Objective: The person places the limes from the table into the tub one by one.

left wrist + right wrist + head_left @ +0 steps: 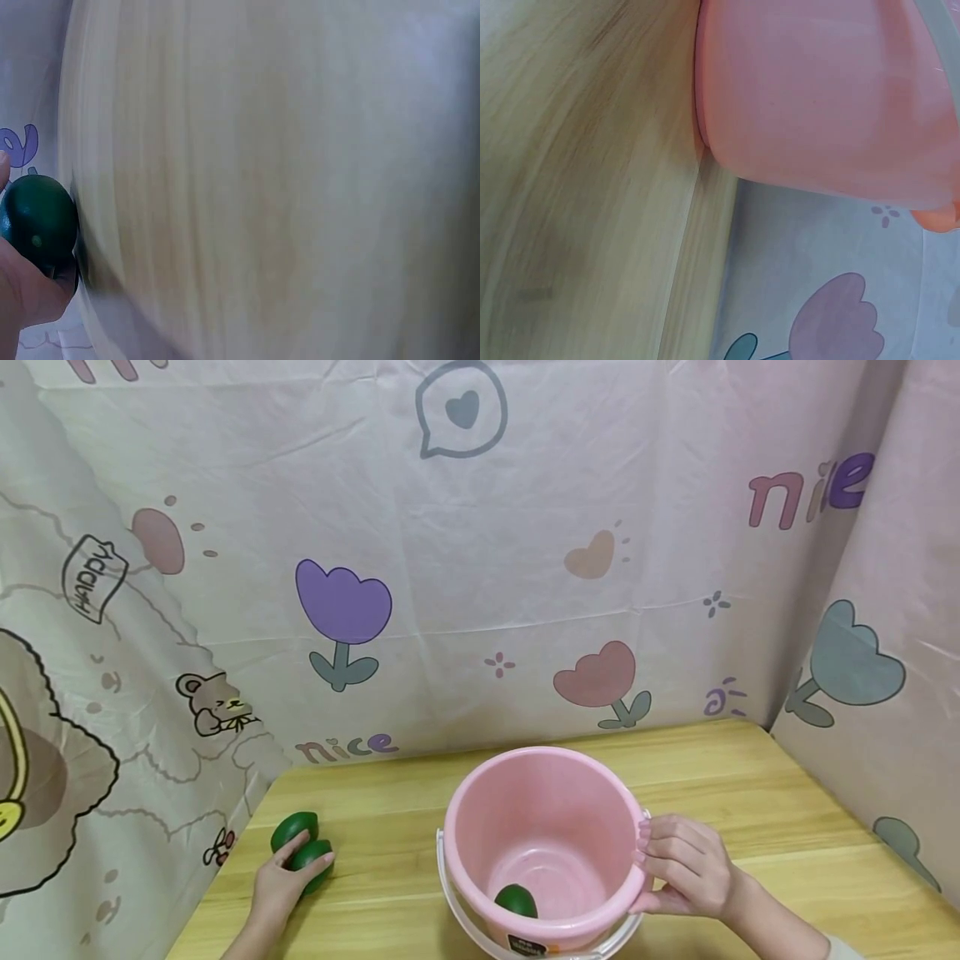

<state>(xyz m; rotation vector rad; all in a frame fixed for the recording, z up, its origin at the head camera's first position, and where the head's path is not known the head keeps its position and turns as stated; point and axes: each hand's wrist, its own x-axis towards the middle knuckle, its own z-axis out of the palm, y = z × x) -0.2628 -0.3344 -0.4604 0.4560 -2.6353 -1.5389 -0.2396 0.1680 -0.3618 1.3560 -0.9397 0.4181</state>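
Observation:
A pink bucket (543, 760) stands upright on the table, its white handle (465, 918) hanging down at the front. Inside, on its bottom, lies one dark green lime (516, 900). My right hand (686, 867) grips the bucket's rim on the right side; the right wrist view shows the bucket's outer wall (817, 97) but not the fingers' hold. At the table's left, my left hand (281, 881) holds a lime (311, 862) between thumb and finger. Another lime (292, 828) lies just behind it. The left wrist view shows a green lime (39, 217) by the hand.
The wooden table (390, 827) carries all of this. Printed cloth (450, 568) hangs behind it, with more cloth along the left and right sides. A dark label (527, 945) is on the bucket's front.

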